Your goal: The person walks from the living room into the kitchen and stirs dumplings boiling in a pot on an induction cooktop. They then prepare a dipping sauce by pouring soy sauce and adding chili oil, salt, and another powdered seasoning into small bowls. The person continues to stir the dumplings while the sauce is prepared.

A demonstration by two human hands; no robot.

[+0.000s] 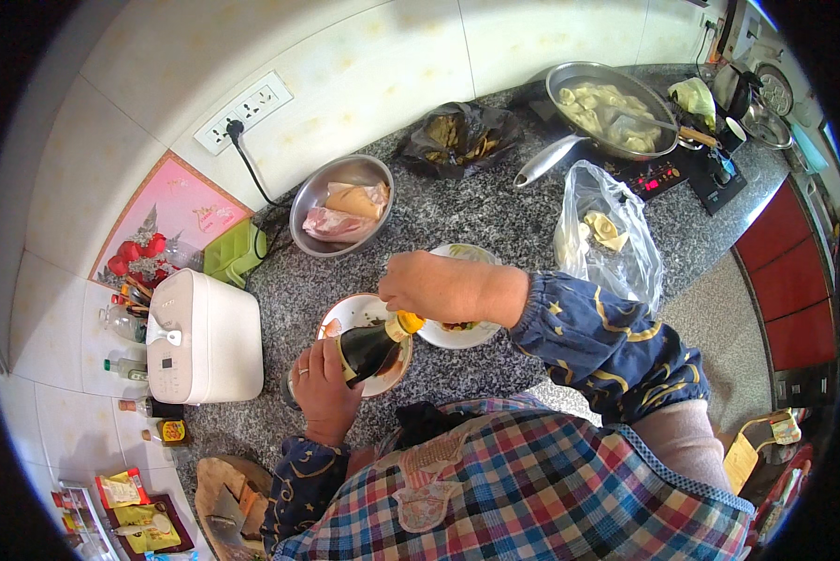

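Note:
My left hand [327, 393] grips a dark glass bottle [369, 352] with a yellow cap, tilted over the counter. Close to the cap is my right hand [427, 284], its fingers curled; what they hold, if anything, is hidden. Under the bottle sits a white bowl with an orange rim [407, 365] and dark liquid inside. Beside it, partly covered by my right hand and wrist, a second white bowl [462, 341] contains chopped bits.
A metal bowl of raw meat [341, 247], a black bag [462, 165] and a clear bag of dumplings [641, 256] lie beyond. A pan of dumplings [662, 151] is on the cooktop. At left stand a white rice cooker [227, 336] and a wooden board with a cleaver [213, 470].

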